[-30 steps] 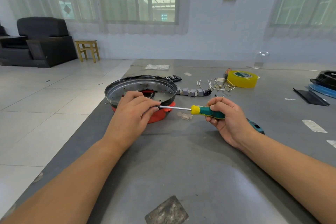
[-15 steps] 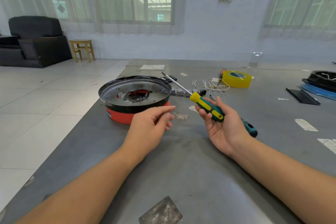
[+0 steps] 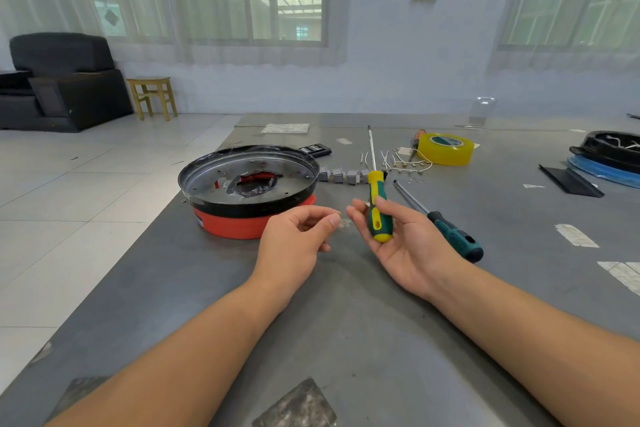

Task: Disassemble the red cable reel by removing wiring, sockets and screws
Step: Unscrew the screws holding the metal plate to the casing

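Note:
The red cable reel point(image 3: 239, 226) lies flat near the table's left edge, its black metal flange point(image 3: 214, 180) facing up with red wiring showing through the centre hole. My right hand point(image 3: 405, 246) is palm up just right of it and holds a green-and-yellow screwdriver point(image 3: 376, 210), shaft pointing away. My left hand point(image 3: 294, 239) hovers between reel and right hand, fingers curled toward the thumb; whether something small is pinched there is not visible. Grey sockets point(image 3: 343, 176) and loose wires point(image 3: 405, 160) lie behind.
A second, dark green screwdriver point(image 3: 450, 236) lies on the grey table point(image 3: 346, 322) right of my right hand. Yellow tape roll point(image 3: 445, 148), a black bit case point(image 3: 313, 149), a black strip point(image 3: 568, 180) and black and blue parts point(image 3: 609, 152) sit farther back and right. The table edge drops off at left.
My left hand left the reel and drew back toward me. My right hand turned palm up and swung the screwdriver from lying across toward the reel to pointing away.

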Tool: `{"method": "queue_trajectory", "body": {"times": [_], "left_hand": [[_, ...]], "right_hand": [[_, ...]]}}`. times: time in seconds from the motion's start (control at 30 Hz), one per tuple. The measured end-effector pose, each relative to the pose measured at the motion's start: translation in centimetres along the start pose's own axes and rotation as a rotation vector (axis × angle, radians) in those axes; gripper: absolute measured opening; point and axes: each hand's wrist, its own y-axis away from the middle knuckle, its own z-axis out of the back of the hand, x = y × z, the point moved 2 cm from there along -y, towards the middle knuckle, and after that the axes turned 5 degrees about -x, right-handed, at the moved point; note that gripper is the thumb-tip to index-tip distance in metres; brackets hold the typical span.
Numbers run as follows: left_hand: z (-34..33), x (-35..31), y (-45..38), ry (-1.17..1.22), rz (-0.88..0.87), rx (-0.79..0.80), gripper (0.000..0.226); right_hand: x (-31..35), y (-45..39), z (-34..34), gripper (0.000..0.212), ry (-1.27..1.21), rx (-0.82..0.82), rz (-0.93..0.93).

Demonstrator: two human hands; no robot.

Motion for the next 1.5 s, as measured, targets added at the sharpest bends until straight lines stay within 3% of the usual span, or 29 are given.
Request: {"method": "queue_trajectory", "body": {"times": [0.1,0.2,0.3,0.43,0.77,0.87,0.93,1.07,1.13,1.2,1.3,1.5], "left_hand": [[-0.8,-0.2,0.2,0.213,0.146,0.021,0.006],[-1.6,-0.3,0.6,0.439,0.292,0.043,0.009],[-1.9,-0.4,0.9,0.539,0.392,0.061,0.011],[-1.8,-0.5,0.9,0.643,0.467,0.088,0.012],[-1.5,-0.7,1.0,0.664,0.503,0.090,0.013],[-1.4,-1.0,1.0,0.372,0.328,0.041,0.015],[-0.9,-1.6,0.9,0.039,0.026,-0.010,0.014],[0.9,-2.9,0.7,-0.639,-0.752,-0.058,0.011],[2.1,-2.9,0.0,-0.938,-0.942,-0.105,0.017],[3.3,-2.7,-0.8,-1.131,-0.959,-0.162,0.022],[4.4,-2.0,-1.9,-1.276,-0.849,-0.197,0.029],[4.5,-0.5,-3.0,-1.323,-0.728,-0.217,0.024]], "right_hand": [[-0.4,0.2,-0.6,0.010,0.324,-0.015,0.095],[-0.3,0.3,-0.8,0.015,0.740,-0.009,0.327],[0.1,0.7,-0.8,0.013,0.971,0.050,0.505],[0.2,1.1,-0.8,0.006,1.113,0.075,0.672],[-0.3,0.8,-0.6,0.003,1.197,0.067,0.834],[-0.2,0.8,-0.7,0.007,1.209,0.058,0.790],[0.5,0.6,-1.1,0.009,1.086,0.048,0.687],[5.6,-0.7,-1.2,0.007,0.922,-0.020,0.535],[9.1,-1.7,0.0,0.005,0.971,-0.096,0.530],[11.9,-3.1,2.0,0.005,1.053,-0.212,0.540],[14.0,-5.9,5.8,0.003,1.207,-0.363,0.506],[14.5,-12.2,9.4,0.009,1.606,-0.421,0.464]]}}
